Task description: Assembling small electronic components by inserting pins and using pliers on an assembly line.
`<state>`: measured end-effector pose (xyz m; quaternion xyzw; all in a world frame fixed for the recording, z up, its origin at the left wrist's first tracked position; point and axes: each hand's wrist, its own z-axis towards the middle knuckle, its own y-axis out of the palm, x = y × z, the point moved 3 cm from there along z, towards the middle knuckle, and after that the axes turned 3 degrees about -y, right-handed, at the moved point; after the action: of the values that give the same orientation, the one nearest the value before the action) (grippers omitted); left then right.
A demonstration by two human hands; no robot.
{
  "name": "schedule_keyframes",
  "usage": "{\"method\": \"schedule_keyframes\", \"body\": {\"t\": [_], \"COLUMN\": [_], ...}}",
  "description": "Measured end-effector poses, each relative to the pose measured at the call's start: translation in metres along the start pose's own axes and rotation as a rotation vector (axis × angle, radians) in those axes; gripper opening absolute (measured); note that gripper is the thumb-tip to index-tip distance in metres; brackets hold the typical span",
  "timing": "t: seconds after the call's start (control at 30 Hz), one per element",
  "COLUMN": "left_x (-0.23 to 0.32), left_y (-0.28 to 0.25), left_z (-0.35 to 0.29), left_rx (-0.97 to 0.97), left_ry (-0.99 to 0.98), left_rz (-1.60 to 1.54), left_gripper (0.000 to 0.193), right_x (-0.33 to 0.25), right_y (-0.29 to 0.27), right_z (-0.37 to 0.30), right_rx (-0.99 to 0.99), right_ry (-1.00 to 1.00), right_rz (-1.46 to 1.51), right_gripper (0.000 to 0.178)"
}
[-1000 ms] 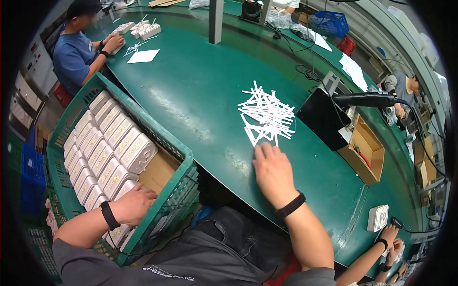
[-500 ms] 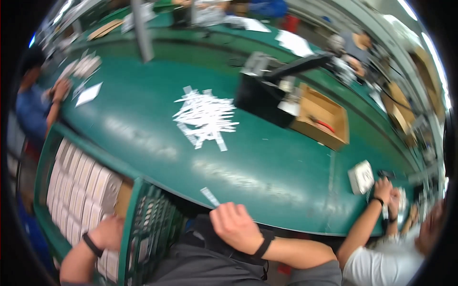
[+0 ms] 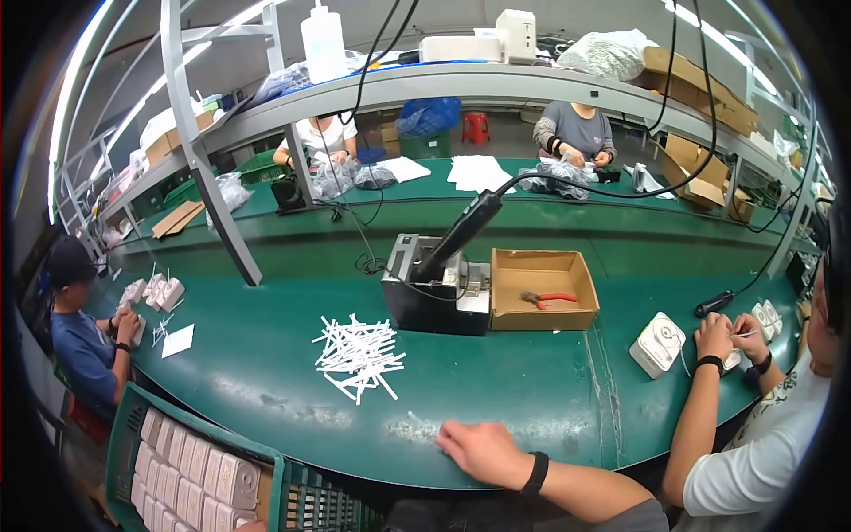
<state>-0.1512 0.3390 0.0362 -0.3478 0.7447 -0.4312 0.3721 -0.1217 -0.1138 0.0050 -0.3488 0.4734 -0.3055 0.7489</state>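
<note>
Green work table (image 3: pixel 266 355): long, curved by the lens, it spanned the whole view; co-workers sat at its left end, its right end and along the far side.

Overhead shelf (image 3: pixel 461 84): grey, on slanted posts, it carried cardboard boxes, a white bottle and bagged goods.

Green crate (image 3: pixel 288 496): at the lower left, against the table's near edge, it was filled with rows of white rectangular units (image 3: pixel 191 470).

Black machine (image 3: pixel 434 297): it stood mid-table with a dark cabled handpiece leaning on it.

Cardboard box (image 3: pixel 542 288): open, touching the machine's right side, it held red-handled pliers (image 3: pixel 548 300).

Pile of white strips (image 3: pixel 357 355): loosely heaped on the table, left of and in front of the machine, it lay well apart from both of the person's hands.

Right hand (image 3: pixel 483 450): it rested palm down on the table's near edge, fingers loosely spread toward the left and holding nothing, a black band at the wrist. A faint pale smear on the table lay just beside the fingertips.

Left hand (image 3: pixel 253 527): only a sliver showed at the bottom edge beside the crate; its grip could not be told.

Co-worker's hands (image 3: pixel 731 335): at the right, they worked small white parts near a white round-faced unit (image 3: pixel 658 344).
</note>
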Motion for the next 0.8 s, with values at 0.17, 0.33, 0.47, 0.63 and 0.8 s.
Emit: {"method": "schedule_keyframes", "body": {"t": [0.17,0.33,0.47,0.63,0.8], "left_x": [0.032,0.044,0.066,0.071,0.067], "left_y": [-0.059,-0.141,-0.139,-0.124,-0.065], "left_z": [-0.043,0.054,0.143,0.191,0.187], "left_rx": [0.058,0.325,0.364,0.351,0.206], "left_ry": [-0.244,0.163,0.538,0.72,0.826], "left_rz": [0.41,0.699,0.602,0.465,0.25], "left_gripper": [0.059,0.057,0.056,0.055,0.054], "right_x": [0.058,0.122,0.108,0.115,0.118], "right_y": [-0.029,0.014,0.002,-0.006,0.003], "right_z": [0.011,0.033,0.039,0.017,0.03], "right_rx": [0.107,0.139,0.171,0.276,0.369], "right_ry": [0.266,0.407,0.248,0.317,0.269], "right_rz": [0.419,0.936,0.884,0.846,0.953], "right_gripper": [0.02,0.022,0.019,0.02,0.019]}}
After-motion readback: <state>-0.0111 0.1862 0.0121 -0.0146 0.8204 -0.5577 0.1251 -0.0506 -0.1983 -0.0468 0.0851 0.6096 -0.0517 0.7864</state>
